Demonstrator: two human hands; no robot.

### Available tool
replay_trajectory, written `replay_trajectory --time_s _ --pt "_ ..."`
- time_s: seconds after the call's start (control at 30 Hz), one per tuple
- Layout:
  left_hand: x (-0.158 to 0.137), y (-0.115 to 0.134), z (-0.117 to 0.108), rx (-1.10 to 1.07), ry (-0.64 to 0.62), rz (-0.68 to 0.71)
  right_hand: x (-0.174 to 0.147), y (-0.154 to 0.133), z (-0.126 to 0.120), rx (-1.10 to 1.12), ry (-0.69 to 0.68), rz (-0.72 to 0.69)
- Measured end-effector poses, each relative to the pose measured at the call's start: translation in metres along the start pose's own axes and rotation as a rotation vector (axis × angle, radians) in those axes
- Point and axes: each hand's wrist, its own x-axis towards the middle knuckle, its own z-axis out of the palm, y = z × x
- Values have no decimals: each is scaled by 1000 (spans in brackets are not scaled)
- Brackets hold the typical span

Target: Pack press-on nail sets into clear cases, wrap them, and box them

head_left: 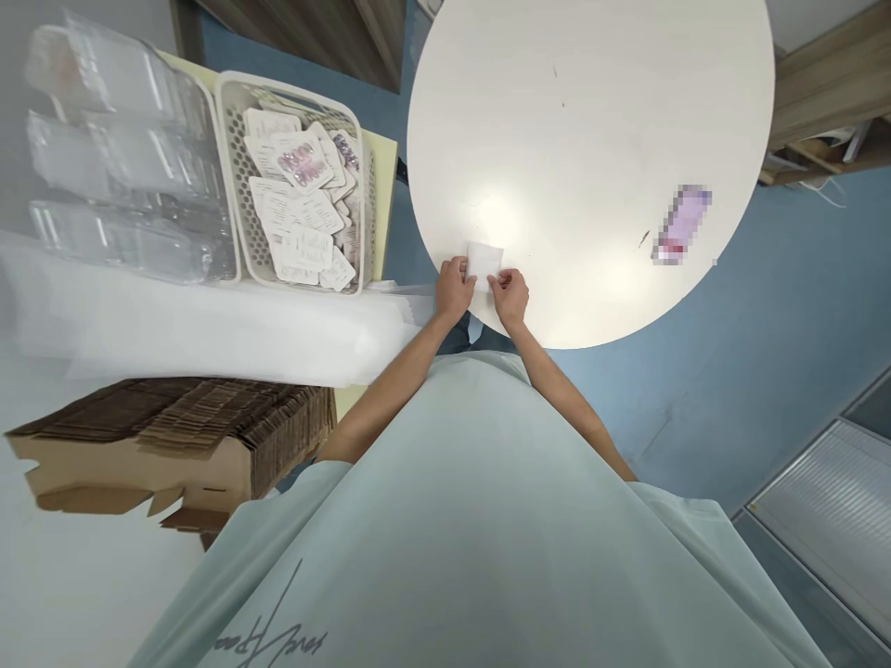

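Note:
A small white square packet (485,263), perhaps folded sheet wrapping, lies at the near edge of the round white table (591,111). My left hand (454,289) pinches its left side between thumb and curled fingers. On the opposite side my right hand (510,295) grips the lower right corner, thumb against the fingers. Whatever the white layer may cover is hidden from view.
Left of the table, a white basket (292,85) holds many printed cards. Clear plastic packages (132,158) fill another basket. White sheets (278,334) and flattened cardboard boxes (209,436) lie nearer. A pixelated purple object (683,224) rests on the table's right.

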Motion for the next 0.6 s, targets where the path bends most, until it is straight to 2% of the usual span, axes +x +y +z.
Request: replay_trajectory --time_s 0.13,0.27,0.43,0.6 --pt "27 -18 -35 20 51 -1 14 -44 28 4 -33 -14" --pt "39 -24 -47 29 63 -6 19 -62 31 35 -59 -36" --pt "30 -26 -41 -119 183 -5 4 -56 1 53 -106 -5" --pt "-7 -20 -53 -214 305 20 -24 -43 -42 98 -137 -66"
